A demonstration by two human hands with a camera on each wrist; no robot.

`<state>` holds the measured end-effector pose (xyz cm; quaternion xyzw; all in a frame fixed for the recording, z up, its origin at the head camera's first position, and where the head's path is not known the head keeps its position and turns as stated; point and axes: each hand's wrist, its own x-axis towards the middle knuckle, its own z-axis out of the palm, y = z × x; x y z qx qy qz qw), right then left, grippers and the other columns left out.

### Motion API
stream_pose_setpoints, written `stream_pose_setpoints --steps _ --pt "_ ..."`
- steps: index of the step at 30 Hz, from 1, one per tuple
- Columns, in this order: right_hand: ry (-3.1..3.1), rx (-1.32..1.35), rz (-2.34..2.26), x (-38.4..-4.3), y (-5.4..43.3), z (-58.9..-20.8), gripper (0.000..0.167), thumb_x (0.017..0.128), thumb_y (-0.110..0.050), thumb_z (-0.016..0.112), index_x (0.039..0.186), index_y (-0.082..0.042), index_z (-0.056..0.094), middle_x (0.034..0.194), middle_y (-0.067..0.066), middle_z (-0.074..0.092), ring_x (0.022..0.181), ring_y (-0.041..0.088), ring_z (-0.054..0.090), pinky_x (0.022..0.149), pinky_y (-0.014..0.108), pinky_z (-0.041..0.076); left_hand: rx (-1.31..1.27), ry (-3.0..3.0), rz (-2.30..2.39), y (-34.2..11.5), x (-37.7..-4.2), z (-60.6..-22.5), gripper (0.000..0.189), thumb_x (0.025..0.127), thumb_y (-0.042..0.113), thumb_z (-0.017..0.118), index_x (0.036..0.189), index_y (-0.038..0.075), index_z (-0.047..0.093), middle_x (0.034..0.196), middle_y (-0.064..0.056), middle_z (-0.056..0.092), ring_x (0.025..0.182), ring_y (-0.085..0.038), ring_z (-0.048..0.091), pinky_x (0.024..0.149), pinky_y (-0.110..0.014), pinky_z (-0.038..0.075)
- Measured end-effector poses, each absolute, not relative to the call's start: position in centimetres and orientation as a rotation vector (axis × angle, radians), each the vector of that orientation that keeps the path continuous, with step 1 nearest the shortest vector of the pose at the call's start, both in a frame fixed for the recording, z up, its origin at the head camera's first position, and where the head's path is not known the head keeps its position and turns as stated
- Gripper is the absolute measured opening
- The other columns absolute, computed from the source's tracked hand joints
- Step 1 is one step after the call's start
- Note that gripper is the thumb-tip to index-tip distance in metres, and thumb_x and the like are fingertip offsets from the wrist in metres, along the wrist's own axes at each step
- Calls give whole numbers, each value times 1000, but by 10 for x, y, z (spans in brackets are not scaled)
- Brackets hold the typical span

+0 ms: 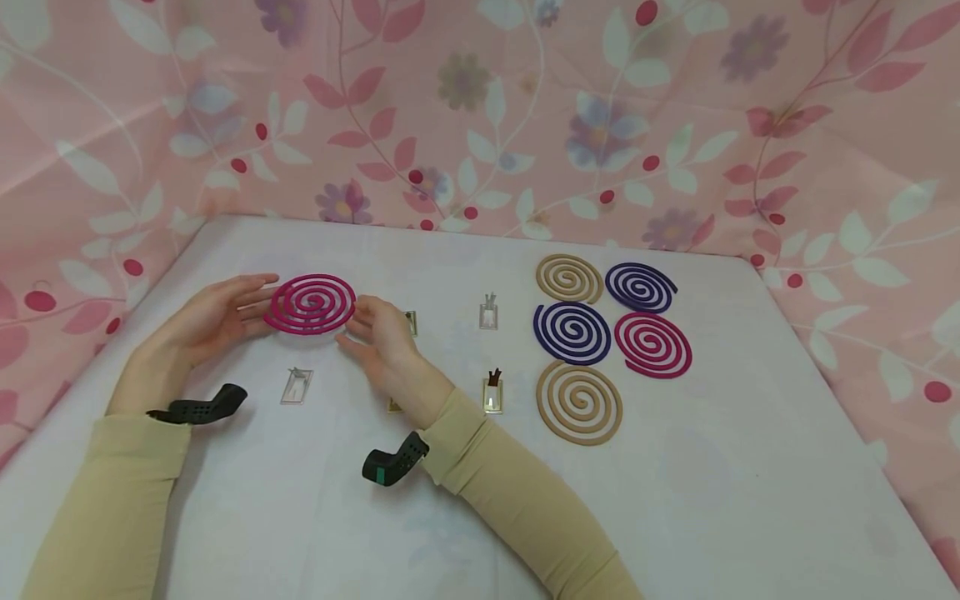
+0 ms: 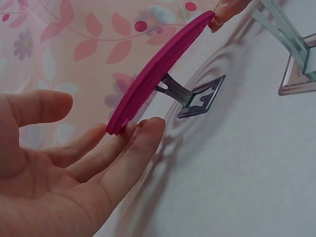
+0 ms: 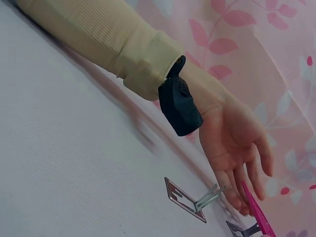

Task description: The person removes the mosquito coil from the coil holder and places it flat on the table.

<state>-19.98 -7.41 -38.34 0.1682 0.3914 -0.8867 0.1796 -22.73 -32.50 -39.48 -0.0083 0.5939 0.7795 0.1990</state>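
A pink mosquito coil (image 1: 311, 305) sits raised and tilted on a small metal coil stand (image 2: 201, 100) at the left of the table. At the coil's left edge, my left hand (image 1: 217, 315) touches the rim from below with extended fingers. Its thumb stands apart from the coil in the left wrist view. The fingertips of my right hand (image 1: 386, 337) touch the opposite edge, its thumb lower and off the coil. In the right wrist view, the left hand (image 3: 234, 136) shows its palm, while the pink coil (image 3: 256, 210) appears edge-on.
A silver stand (image 1: 297, 386) is in front of the coil; two more stands are partly hidden by my right hand. Further right are another silver stand (image 1: 489, 314) and a brass-coloured one (image 1: 492, 395). Beyond lie tan (image 1: 579, 402), purple (image 1: 572, 333) and pink coils (image 1: 653, 345).
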Motion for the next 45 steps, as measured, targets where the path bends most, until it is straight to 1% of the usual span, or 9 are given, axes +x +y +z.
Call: stream_pose_setpoints --steps 5,7,12,17,23,33,36,40,45 --pt "1099 459 -2512 -201 -74 -383 32 95 -11 56 123 7 57 130 25 52 124 39 53 109 54 44 -2 1615 2216 -325 -226 -393 25 108 22 43 117 20 66 122 5 63 108 -9 65 85 -29 59" --pt "1101 452 -2511 -201 -73 -383 32 96 -11 55 123 6 57 130 25 52 124 38 53 109 54 44 -25 1667 2192 -325 -226 -392 23 107 24 44 118 22 65 123 6 62 109 -8 64 85 -27 59" --pt "1121 441 -2505 -201 -73 -383 32 96 -12 56 123 6 58 129 24 55 123 38 55 108 54 45 -100 1799 2107 -322 -225 -390 20 105 32 48 121 28 61 130 7 54 112 -5 61 87 -25 58" --pt "1142 430 -2495 -202 -72 -383 32 96 -13 56 122 5 60 127 23 57 122 38 56 108 54 45 -113 1822 2100 -320 -225 -387 27 105 34 50 130 26 54 137 3 48 114 -6 58 88 -23 57" --pt "1128 428 -2493 -203 -71 -383 30 96 -14 56 121 3 60 126 22 56 121 38 57 107 57 45 -119 1830 2115 -320 -227 -385 41 104 36 49 142 22 40 151 -2 32 118 -7 54 88 -21 56" --pt "1089 444 -2496 -204 -70 -382 29 95 -14 58 120 1 59 127 23 55 123 39 57 108 57 44 -128 1789 2153 -321 -226 -387 31 104 34 50 134 26 49 139 4 44 116 -7 57 88 -22 57" --pt "1078 444 -2497 -204 -69 -380 30 95 -14 57 122 1 58 127 23 55 122 39 57 107 56 45 -131 1791 2149 -321 -226 -387 32 104 35 50 135 26 49 145 1 40 117 -8 56 88 -22 57" --pt "1094 408 -2500 -206 -65 -378 32 97 -16 56 125 0 56 126 21 56 120 38 59 105 54 48 -124 1795 2147 -318 -225 -383 36 104 36 50 138 26 46 157 -5 27 117 -7 55 88 -22 57" --pt "1148 379 -2498 -210 -57 -372 25 98 -19 56 120 -6 57 121 17 60 113 33 62 101 50 52 -68 1747 2203 -311 -224 -376 37 105 34 49 140 25 46 162 -6 18 119 -10 52 91 -21 55"
